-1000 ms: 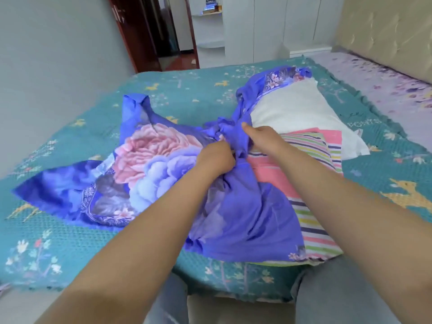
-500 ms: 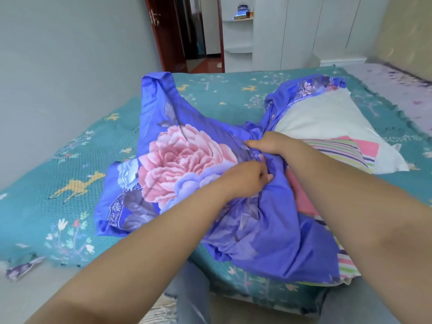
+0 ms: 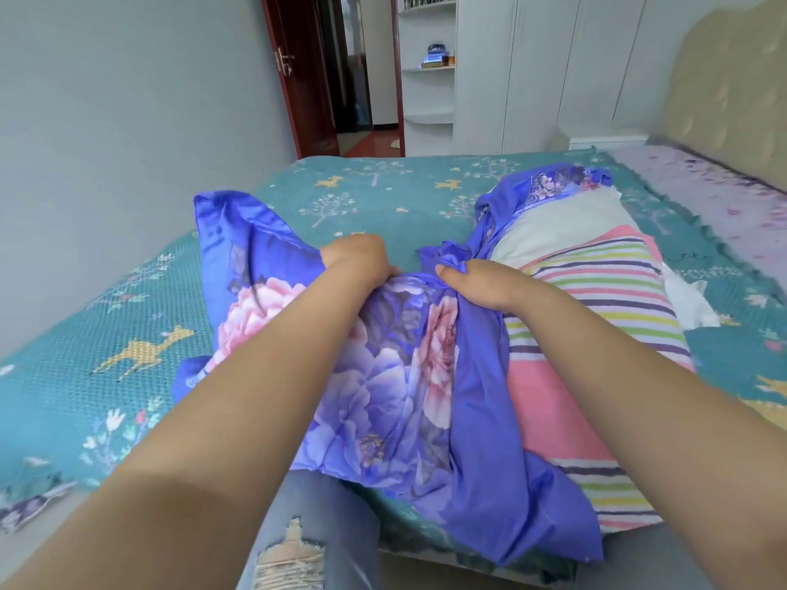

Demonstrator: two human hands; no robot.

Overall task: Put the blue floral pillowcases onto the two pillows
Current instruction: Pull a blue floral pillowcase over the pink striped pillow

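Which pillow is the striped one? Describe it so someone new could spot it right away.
Start at the teal bedspread with the deer print. On its right side, two pillows lie stacked, right of the blue floral pillowcase that both hands grip. The striped pillow is the upper, nearer one, with pink, green and purple bands, while the white pillow under it is plain.
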